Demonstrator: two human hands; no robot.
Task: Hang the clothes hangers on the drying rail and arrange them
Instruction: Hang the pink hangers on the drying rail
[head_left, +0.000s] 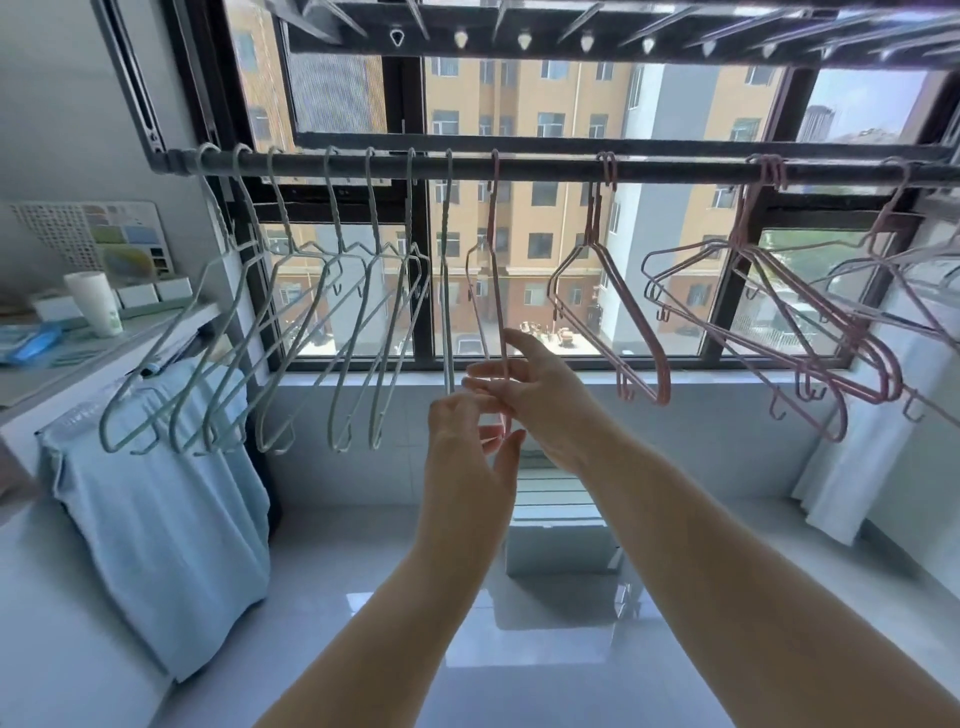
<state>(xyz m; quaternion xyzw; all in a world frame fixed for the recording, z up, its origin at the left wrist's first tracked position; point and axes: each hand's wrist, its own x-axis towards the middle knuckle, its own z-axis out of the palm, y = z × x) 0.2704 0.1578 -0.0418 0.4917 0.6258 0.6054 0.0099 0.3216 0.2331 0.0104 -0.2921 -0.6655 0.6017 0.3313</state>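
A dark drying rail (545, 167) runs across the window. Several pale blue-green hangers (291, 332) hang along its left part, spaced apart. Pink hangers (623, 322) hang to the right in bunches. One pink hanger (493, 270) hangs edge-on at the middle, beside a pale edge-on hanger (447, 291). My right hand (524, 395) pinches the lower end of the middle pink hanger. My left hand (467, 447) is just below and left of it, fingers curled around the same hanger's bottom.
A blue cloth (161, 519) hangs over a white counter edge at the left. On that counter stand a white cup (96, 304) and small boxes. A white curtain (878, 415) hangs at the right. A grey box (561, 540) sits on the tiled floor below the window.
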